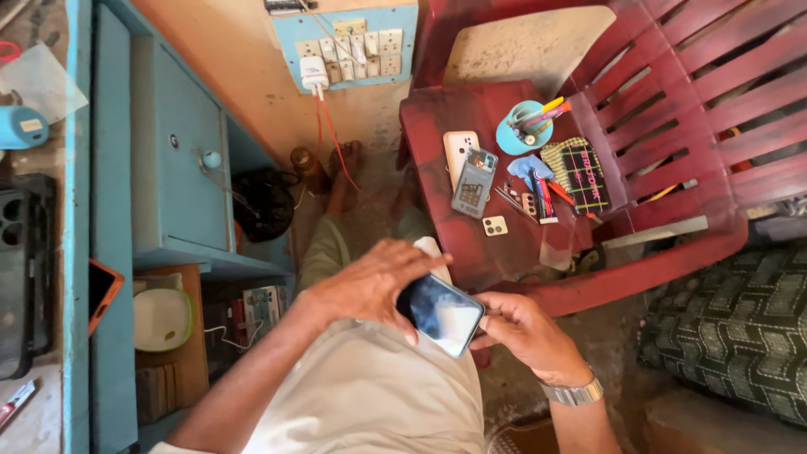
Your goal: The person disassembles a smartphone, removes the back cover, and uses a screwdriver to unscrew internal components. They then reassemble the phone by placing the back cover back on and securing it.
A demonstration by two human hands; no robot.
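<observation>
Smartphone (pixel 441 314) held over the lap, near centre, its glossy screen facing up. Left hand (pixel 372 286) clasps its upper edge, fingers curled over the glass. Right hand (pixel 523 332) grips its right side. A red plastic chair (pixel 588 168) stands beyond, carrying phone parts.

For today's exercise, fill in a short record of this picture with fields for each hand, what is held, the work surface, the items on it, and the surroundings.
Left hand: left hand lies over the top of the smartphone, fingers on its upper edge.
Right hand: right hand grips the smartphone's lower right side; a metal wristwatch on the wrist.
Held item: dark glossy smartphone, tilted.
Work surface: red plastic chair seat.
Items on it: opened phone, white phone back, blue cup of tools, small camera part.
Surroundings: blue cabinet, wall socket panel.
</observation>
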